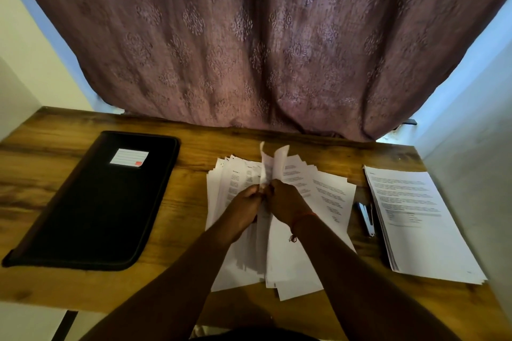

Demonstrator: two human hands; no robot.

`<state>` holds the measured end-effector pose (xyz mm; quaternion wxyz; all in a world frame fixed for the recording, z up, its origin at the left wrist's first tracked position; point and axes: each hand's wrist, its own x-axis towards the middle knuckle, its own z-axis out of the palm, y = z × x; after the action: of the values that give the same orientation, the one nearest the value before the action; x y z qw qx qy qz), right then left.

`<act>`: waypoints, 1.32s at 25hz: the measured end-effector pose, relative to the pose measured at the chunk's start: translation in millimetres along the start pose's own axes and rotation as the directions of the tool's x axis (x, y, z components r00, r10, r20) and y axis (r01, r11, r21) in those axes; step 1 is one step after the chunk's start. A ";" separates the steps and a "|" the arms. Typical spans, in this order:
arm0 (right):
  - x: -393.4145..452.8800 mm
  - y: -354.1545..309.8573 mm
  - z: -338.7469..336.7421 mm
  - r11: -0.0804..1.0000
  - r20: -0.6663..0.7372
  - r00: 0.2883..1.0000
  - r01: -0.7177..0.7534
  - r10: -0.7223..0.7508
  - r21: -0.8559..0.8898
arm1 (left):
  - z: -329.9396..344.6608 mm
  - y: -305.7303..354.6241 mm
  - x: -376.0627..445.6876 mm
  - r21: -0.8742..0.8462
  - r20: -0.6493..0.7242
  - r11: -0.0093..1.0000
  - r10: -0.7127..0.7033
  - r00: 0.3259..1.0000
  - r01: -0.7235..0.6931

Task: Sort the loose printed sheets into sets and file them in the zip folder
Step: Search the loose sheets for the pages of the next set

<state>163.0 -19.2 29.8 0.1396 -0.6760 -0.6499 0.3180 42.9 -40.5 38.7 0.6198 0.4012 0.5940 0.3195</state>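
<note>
On the brown wooden surface [177, 232], the left hand [243, 210] and right hand [286, 202] meet over the fanned heap of loose white printed sheets [327, 196], each grip pinching a raised sheet [273, 163]. The closed black zip folder [94, 207] lies well left; a squared white stack [421, 227] lies right, beside a stapler [366, 217].

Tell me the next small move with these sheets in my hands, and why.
Probably lift the pinched sheets clear and lay them on the stack at the right. Both the left hand and right hand grip them above the loose pile, and the zip folder is shut.
</note>
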 end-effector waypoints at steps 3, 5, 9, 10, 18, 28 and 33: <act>2.1 -2.1 -4.1 0.970 -0.028 0.992 -0.113 0.121 0.217 | -0.8 5.3 -4.0 -0.065 0.034 0.995 -0.078 0.996 0.080; 1.9 -2.8 -6.0 0.945 -0.028 0.988 -0.138 0.154 0.297 | -0.7 2.8 -7.1 -0.071 0.077 0.994 -0.076 0.994 0.082; 3.9 -2.4 -7.3 0.954 -0.040 0.988 -0.135 0.151 0.268 | 1.8 -3.7 -9.9 -0.189 0.140 0.980 -0.036 0.990 0.062; 4.3 -2.4 -8.0 0.956 -0.053 0.988 -0.126 0.144 0.263 | 3.0 -3.8 -10.9 -0.203 0.146 0.977 -0.034 0.989 0.063; 0.0 4.4 -12.0 0.951 -0.142 0.989 -0.085 0.044 -0.297 | -3.6 -20.4 14.8 0.189 -0.101 0.981 0.073 0.992 -0.052; -1.4 9.0 6.6 0.971 0.016 0.998 -0.053 0.059 -0.233 | -28.5 -47.0 43.1 0.628 -0.298 0.776 0.164 0.940 0.063; -6.7 -7.6 19.2 0.880 0.003 0.997 0.069 -0.076 -0.470 | -25.2 -56.0 40.7 0.663 -0.118 0.749 0.126 0.985 -0.016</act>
<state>145.6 -29.2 21.4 -0.0114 -0.6674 -0.7312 0.1407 17.0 -28.6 -29.3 0.3777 0.5899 0.6991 0.1432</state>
